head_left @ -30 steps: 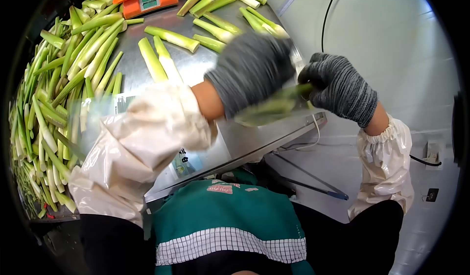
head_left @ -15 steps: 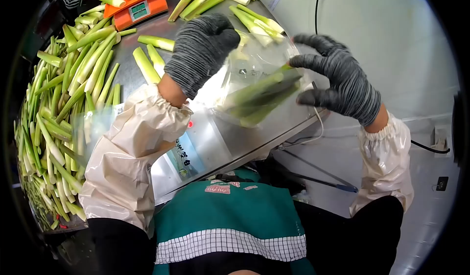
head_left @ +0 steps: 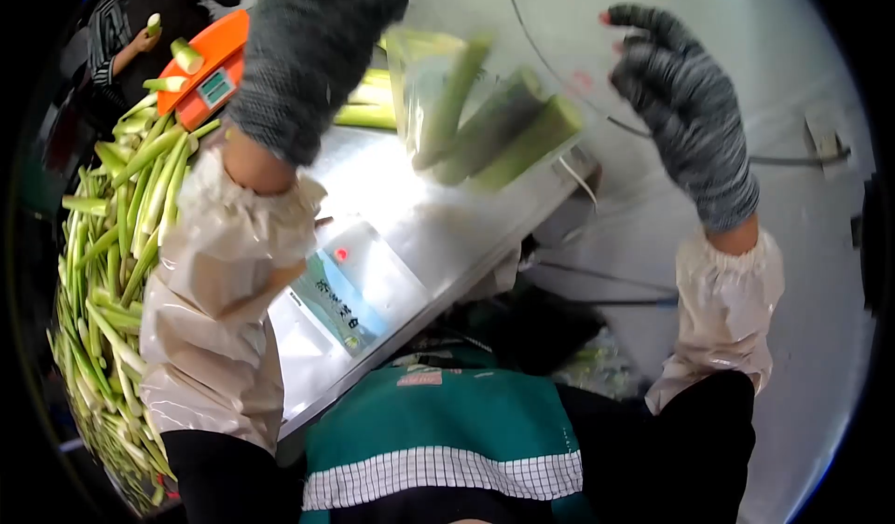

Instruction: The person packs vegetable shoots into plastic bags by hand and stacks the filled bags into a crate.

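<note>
My left hand [head_left: 312, 58], in a grey knitted glove, is closed at the upper left edge of a clear plastic bag [head_left: 406, 90]. Several thick green stalks [head_left: 499, 128], which look like water bamboo shoots, lie slanted in the bag, blurred by motion. The fingers of the left hand are partly hidden by its back. To the right of the bag, apart from it, my right hand [head_left: 685, 114] is in the air in a matching glove. Its fingers are bent and somewhat apart, with nothing visible in them; the bare fingertips show.
A large heap of stalks [head_left: 117, 272] covers the left side of the metal table [head_left: 466, 235]. Behind it stands an orange scale [head_left: 200, 90] with stalks on it. A flat printed bag [head_left: 340, 291] lies near the front edge. Another person [head_left: 140, 34] holds a stalk piece at the far left.
My right hand has moved off the bag, up and to the right, its fingers now more bent. The left hand has moved up and left. The stalks in the bag have swung and shifted.
</note>
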The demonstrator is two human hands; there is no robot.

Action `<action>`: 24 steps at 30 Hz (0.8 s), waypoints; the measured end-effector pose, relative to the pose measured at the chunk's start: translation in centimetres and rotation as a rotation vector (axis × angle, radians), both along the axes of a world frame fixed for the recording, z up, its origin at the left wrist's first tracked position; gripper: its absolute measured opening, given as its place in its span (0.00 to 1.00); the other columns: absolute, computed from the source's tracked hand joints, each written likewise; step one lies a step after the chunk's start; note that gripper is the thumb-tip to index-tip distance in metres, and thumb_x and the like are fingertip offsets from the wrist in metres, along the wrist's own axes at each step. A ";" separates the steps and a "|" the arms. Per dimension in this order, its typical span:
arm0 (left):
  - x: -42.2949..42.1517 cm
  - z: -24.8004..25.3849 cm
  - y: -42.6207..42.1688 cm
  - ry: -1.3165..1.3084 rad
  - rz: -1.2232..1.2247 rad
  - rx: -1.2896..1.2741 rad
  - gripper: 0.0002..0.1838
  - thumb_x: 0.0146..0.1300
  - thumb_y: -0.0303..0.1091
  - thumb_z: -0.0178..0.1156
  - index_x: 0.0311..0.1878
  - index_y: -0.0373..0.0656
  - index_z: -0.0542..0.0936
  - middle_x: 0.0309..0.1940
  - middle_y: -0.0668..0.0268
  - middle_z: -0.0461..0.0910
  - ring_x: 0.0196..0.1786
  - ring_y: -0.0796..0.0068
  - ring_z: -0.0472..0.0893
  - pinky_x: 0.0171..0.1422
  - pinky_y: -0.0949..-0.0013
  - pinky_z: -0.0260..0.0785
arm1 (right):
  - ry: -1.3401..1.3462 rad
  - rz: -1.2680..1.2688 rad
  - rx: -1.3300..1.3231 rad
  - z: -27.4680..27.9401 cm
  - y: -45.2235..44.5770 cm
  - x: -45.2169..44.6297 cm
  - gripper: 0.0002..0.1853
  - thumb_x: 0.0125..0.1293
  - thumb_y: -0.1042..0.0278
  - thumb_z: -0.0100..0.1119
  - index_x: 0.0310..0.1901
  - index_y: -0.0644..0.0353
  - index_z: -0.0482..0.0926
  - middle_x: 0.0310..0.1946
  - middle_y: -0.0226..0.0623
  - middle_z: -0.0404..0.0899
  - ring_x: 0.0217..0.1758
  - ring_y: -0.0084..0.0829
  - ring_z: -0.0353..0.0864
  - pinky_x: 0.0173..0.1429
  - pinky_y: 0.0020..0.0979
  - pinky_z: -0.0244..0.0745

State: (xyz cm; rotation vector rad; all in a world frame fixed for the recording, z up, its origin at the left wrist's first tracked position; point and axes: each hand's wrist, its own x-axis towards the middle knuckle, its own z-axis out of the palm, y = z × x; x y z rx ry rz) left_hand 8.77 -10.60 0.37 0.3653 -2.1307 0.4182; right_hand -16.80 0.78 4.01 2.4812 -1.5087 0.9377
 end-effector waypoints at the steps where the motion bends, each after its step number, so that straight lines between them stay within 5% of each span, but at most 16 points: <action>1: -0.5 0.1 0.4 0.013 -0.082 0.186 0.08 0.46 0.19 0.56 0.32 0.37 0.76 0.31 0.64 0.74 0.30 0.75 0.73 0.35 0.78 0.66 | 0.107 -0.092 -0.011 0.3 0.8 -0.5 0.06 0.54 0.74 0.56 0.29 0.69 0.73 0.46 0.39 0.73 0.31 0.23 0.72 0.38 0.22 0.68; 3: -1.7 0.7 1.7 0.254 -0.358 0.747 0.10 0.44 0.17 0.56 0.33 0.38 0.76 0.32 0.65 0.74 0.30 0.76 0.73 0.36 0.78 0.66 | -0.033 -0.084 -0.012 0.8 3.6 -1.1 0.06 0.55 0.73 0.56 0.29 0.68 0.74 0.45 0.40 0.73 0.34 0.24 0.74 0.41 0.22 0.70; 5: -4.3 0.3 1.7 0.018 -0.223 0.148 0.12 0.42 0.17 0.56 0.33 0.40 0.77 0.34 0.63 0.75 0.29 0.71 0.74 0.35 0.75 0.67 | -0.137 -0.130 -0.049 1.3 6.3 -1.1 0.05 0.55 0.73 0.55 0.29 0.67 0.74 0.44 0.40 0.73 0.35 0.24 0.75 0.42 0.22 0.70; 6: -6.0 -0.7 1.7 -0.135 -0.164 -0.169 0.14 0.40 0.17 0.56 0.34 0.41 0.77 0.34 0.63 0.75 0.29 0.69 0.74 0.34 0.74 0.68 | 0.047 -0.168 -0.084 0.9 7.4 -1.8 0.07 0.53 0.70 0.57 0.26 0.66 0.75 0.32 0.41 0.74 0.39 0.32 0.74 0.46 0.29 0.70; 7: -6.9 -1.1 2.7 -0.131 -0.288 0.009 0.17 0.38 0.16 0.55 0.35 0.43 0.77 0.34 0.61 0.75 0.31 0.65 0.75 0.34 0.73 0.69 | 0.060 -0.198 -0.107 1.2 9.4 -1.6 0.07 0.52 0.71 0.57 0.24 0.66 0.75 0.27 0.40 0.73 0.39 0.34 0.74 0.45 0.31 0.70; 8: -7.1 -0.2 3.5 -0.109 -0.264 -0.204 0.15 0.42 0.16 0.54 0.35 0.42 0.76 0.32 0.62 0.75 0.31 0.68 0.75 0.34 0.72 0.69 | 0.073 -0.229 -0.129 1.6 11.3 -1.5 0.06 0.51 0.73 0.57 0.23 0.66 0.75 0.22 0.39 0.72 0.39 0.36 0.74 0.45 0.33 0.71; 10: -8.3 -0.8 6.8 0.364 -0.430 1.194 0.12 0.46 0.19 0.53 0.37 0.41 0.77 0.29 0.66 0.75 0.27 0.76 0.73 0.29 0.74 0.67 | 0.094 -0.254 -0.158 1.3 14.6 -2.0 0.06 0.51 0.75 0.57 0.21 0.66 0.74 0.16 0.36 0.71 0.35 0.36 0.74 0.45 0.35 0.71; 12: -11.5 -1.8 9.6 -0.168 -0.243 0.094 0.08 0.45 0.25 0.59 0.32 0.42 0.77 0.24 0.66 0.76 0.27 0.69 0.75 0.31 0.73 0.69 | 0.110 -0.227 -0.172 0.1 17.5 -3.9 0.06 0.52 0.77 0.55 0.19 0.65 0.73 0.14 0.33 0.70 0.29 0.34 0.75 0.45 0.35 0.72; 14: -13.3 -2.5 12.8 0.204 -0.554 1.237 0.06 0.49 0.25 0.58 0.33 0.41 0.77 0.23 0.67 0.75 0.24 0.74 0.74 0.29 0.77 0.68 | 0.092 -0.247 -0.234 -0.9 20.3 -5.0 0.07 0.53 0.77 0.55 0.19 0.64 0.73 0.13 0.30 0.70 0.25 0.32 0.75 0.47 0.35 0.72; 15: -13.9 -2.0 12.4 0.237 -0.694 1.353 0.05 0.54 0.28 0.57 0.34 0.41 0.77 0.20 0.69 0.74 0.22 0.79 0.72 0.28 0.78 0.66 | 0.091 -0.274 -0.267 -1.5 21.1 -5.4 0.08 0.53 0.77 0.55 0.19 0.63 0.73 0.13 0.29 0.70 0.24 0.32 0.76 0.48 0.36 0.72; 16: -15.8 -2.8 13.1 0.069 -0.748 0.653 0.05 0.56 0.28 0.56 0.35 0.40 0.77 0.20 0.69 0.75 0.24 0.79 0.73 0.28 0.77 0.66 | -0.040 -0.168 -0.271 -2.1 22.6 -5.4 0.07 0.52 0.75 0.57 0.19 0.61 0.74 0.15 0.30 0.73 0.27 0.33 0.77 0.50 0.39 0.70; 18: -18.3 -4.0 16.5 -0.112 -0.695 0.564 0.06 0.56 0.24 0.54 0.37 0.38 0.77 0.26 0.68 0.77 0.27 0.80 0.75 0.32 0.77 0.68 | -0.153 -0.125 -0.288 -3.4 26.4 -5.7 0.07 0.51 0.73 0.59 0.19 0.58 0.75 0.17 0.30 0.75 0.31 0.34 0.79 0.53 0.42 0.69; 19: -19.7 -4.5 17.9 0.005 -0.842 1.175 0.10 0.55 0.21 0.52 0.42 0.35 0.74 0.33 0.69 0.76 0.23 0.87 0.69 0.24 0.81 0.63 | -0.235 -0.365 -0.226 -4.7 28.9 -5.8 0.04 0.53 0.73 0.57 0.25 0.62 0.75 0.28 0.35 0.75 0.34 0.29 0.78 0.47 0.33 0.70; 21: -22.1 -6.4 19.5 0.027 -1.071 1.238 0.10 0.54 0.22 0.54 0.40 0.36 0.74 0.31 0.68 0.76 0.23 0.85 0.70 0.26 0.81 0.64 | -0.334 -0.647 -0.152 -6.8 33.6 -5.8 0.05 0.56 0.73 0.55 0.30 0.65 0.75 0.39 0.40 0.76 0.36 0.25 0.77 0.41 0.23 0.72; 24: -24.0 -6.1 23.9 -0.213 -1.021 1.170 0.03 0.53 0.22 0.54 0.30 0.39 0.75 0.20 0.69 0.73 0.23 0.82 0.72 0.28 0.78 0.64 | -0.317 -0.875 0.009 -7.8 38.5 -4.7 0.05 0.56 0.73 0.55 0.33 0.64 0.76 0.34 0.39 0.77 0.37 0.28 0.78 0.40 0.25 0.73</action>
